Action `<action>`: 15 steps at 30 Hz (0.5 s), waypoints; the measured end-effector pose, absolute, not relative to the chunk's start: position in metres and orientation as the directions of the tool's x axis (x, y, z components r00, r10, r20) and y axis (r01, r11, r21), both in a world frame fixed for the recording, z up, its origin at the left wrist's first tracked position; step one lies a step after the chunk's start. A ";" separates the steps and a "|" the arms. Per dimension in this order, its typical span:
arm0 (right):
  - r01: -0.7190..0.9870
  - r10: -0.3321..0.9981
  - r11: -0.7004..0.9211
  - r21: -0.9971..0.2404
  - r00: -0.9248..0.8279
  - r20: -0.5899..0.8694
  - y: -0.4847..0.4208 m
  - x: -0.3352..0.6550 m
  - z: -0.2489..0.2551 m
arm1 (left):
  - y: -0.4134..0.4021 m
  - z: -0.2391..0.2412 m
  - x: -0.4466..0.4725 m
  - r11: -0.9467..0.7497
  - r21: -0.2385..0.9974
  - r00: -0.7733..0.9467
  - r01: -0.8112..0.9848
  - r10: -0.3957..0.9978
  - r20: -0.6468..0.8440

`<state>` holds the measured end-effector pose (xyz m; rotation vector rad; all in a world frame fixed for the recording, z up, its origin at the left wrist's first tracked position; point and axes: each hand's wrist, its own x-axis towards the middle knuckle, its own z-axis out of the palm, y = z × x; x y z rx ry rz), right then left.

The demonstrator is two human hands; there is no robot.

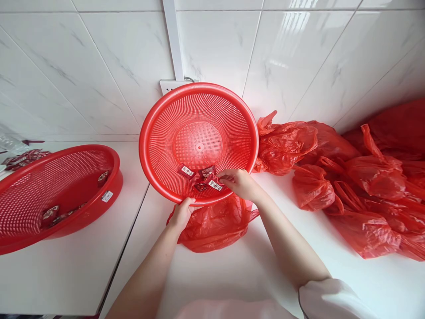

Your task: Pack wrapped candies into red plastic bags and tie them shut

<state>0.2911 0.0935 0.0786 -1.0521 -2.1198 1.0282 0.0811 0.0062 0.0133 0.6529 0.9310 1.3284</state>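
Observation:
A round red perforated basket is tipped up against the tiled wall, its lower rim over a red plastic bag. My left hand grips that lower rim from below. Reaching into the bottom of the basket, my right hand pinches one of a few small dark red wrapped packets lying there. One packet lies a little apart to the left.
A second red perforated basket sits at the left on the white counter with a few packets inside. A pile of red plastic bags covers the counter at the right. A wall socket is behind the tilted basket.

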 end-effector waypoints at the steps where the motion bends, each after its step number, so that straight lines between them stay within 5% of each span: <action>1: 0.405 0.831 0.399 -0.823 -0.538 0.138 0.094 0.291 0.079 | 0.006 0.013 0.081 0.159 0.845 -0.014 -0.511 0.981 -0.193; 15: 0.461 0.850 0.372 -0.806 -0.517 0.096 0.089 0.290 0.087 | 0.005 0.013 0.081 0.157 0.852 -0.018 -0.500 0.981 -0.191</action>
